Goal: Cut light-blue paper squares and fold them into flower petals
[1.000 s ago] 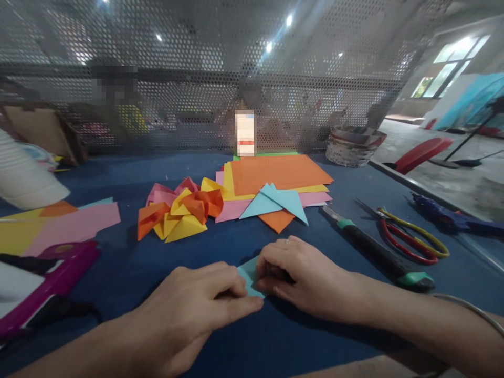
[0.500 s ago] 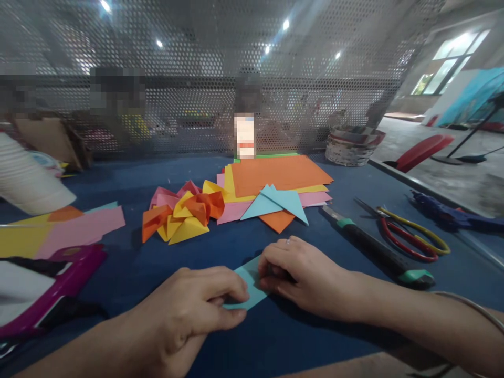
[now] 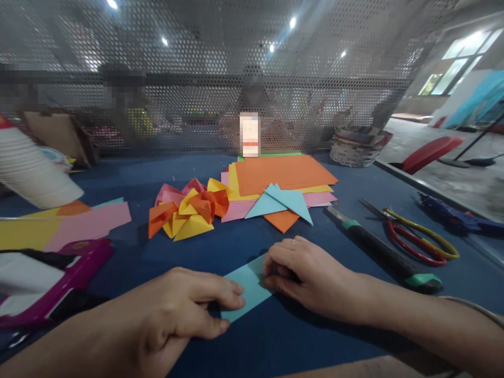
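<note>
A light blue paper strip [image 3: 249, 286] lies slantwise on the blue table before me. My left hand [image 3: 192, 302] rests over its left end, fingertips on the paper and the thumb spread apart at its lower edge. At the strip's right end, my right hand [image 3: 305, 270] is closed, with curled fingers pinching the paper; the exact grip is partly hidden. Beyond the hands sit a cluster of folded orange, yellow and pink paper pieces [image 3: 192, 210] and a folded light blue piece [image 3: 277, 202], which overlaps a stack of coloured paper [image 3: 283, 176].
To the right lie a utility knife [image 3: 378, 247], scissors [image 3: 413, 239] with red and yellow handles, and a dark blue glue gun [image 3: 452, 212]. Stacked white cups [image 3: 43, 168], coloured sheets [image 3: 90, 226] and a purple-framed object [image 3: 86, 268] stand left. A basket [image 3: 358, 147] sits by the perforated screen [image 3: 189, 105].
My left hand has shifted slightly left along the strip, its thumb and fingers spreading, so more of the paper shows. My right hand stays at the right end. The view has tilted slightly.
</note>
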